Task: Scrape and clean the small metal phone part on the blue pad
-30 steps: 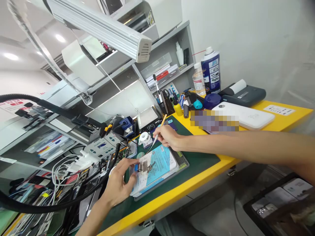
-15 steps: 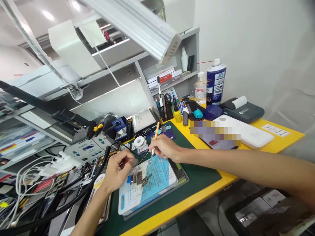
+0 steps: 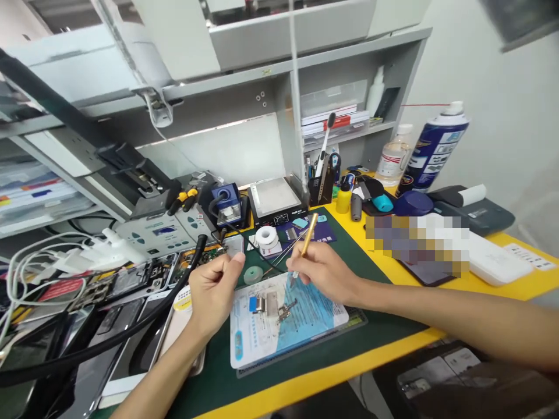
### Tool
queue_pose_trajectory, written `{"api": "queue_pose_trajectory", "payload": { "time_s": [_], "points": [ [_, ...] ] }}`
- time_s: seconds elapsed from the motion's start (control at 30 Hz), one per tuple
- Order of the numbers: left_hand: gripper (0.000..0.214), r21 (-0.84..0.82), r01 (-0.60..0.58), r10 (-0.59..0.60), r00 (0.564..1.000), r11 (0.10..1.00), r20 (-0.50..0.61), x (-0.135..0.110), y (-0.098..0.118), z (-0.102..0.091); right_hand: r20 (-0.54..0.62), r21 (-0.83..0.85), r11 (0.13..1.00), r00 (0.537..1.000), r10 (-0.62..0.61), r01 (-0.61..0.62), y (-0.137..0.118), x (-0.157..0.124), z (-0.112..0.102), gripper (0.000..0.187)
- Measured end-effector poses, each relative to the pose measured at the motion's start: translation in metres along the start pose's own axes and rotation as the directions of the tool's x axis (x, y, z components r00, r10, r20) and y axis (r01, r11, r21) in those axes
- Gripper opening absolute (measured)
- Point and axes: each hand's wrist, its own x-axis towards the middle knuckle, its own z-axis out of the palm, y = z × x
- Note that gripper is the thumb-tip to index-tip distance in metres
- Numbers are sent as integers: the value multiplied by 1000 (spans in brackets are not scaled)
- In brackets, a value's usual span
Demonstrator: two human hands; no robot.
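- Nearest the bench edge, on the green mat (image 3: 358,326), we found a blue and white work pad (image 3: 283,326) with a small metal clamp fixture (image 3: 268,305) resting on it.
- Our left hand (image 3: 216,288) hovered just left of the pad, fingers curled loosely with the thumb against the forefinger; we could not tell whether anything was pinched there.
- Our right hand (image 3: 325,270) gripped a gold-handled tool (image 3: 304,244) like a pen, its tip lowered to the pad's upper edge, near the fixture but apart from it.
- We judged the work mid-course: fixture mounted, tool poised, no contact with the part yet made.
- Beyond the hands stood a solder reel (image 3: 266,237), a hot plate (image 3: 275,201) and a blue soldering stand (image 3: 227,203).
- Farthest back stood a blue spray can (image 3: 432,154); its label and the pad's printing were too small to read.
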Motion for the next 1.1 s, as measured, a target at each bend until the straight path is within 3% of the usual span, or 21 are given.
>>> {"api": "queue_pose_trajectory", "payload": {
  "time_s": [0.23, 0.37, 0.53, 0.8, 1.1],
  "points": [
    [49, -250, 60, -73, 996, 966, -42, -1, 15, 11, -17, 30, 997, 997, -71, 72, 0, -1, -2, 22],
    [65, -353, 120, -120, 993, 928, 22, -2, 21, 15, -22, 2, 997, 997, -79, 79, -1, -3, -3, 23],
    [63, -406, 181, -161, 983, 896, 83, -2, 21, 12, -24, -19, 992, 991, -128, 128, 1, -8, -8, 26],
    [49, -337, 118, -125, 992, 934, 3, -4, 13, 7, -107, -28, 967, 961, -256, 255, 12, -19, -12, 34],
    [28, -177, 30, -48, 994, 984, -98, 0, 17, 5, -149, -33, 962, 951, -271, 269, 24, -20, -10, 36]
  ]
}}
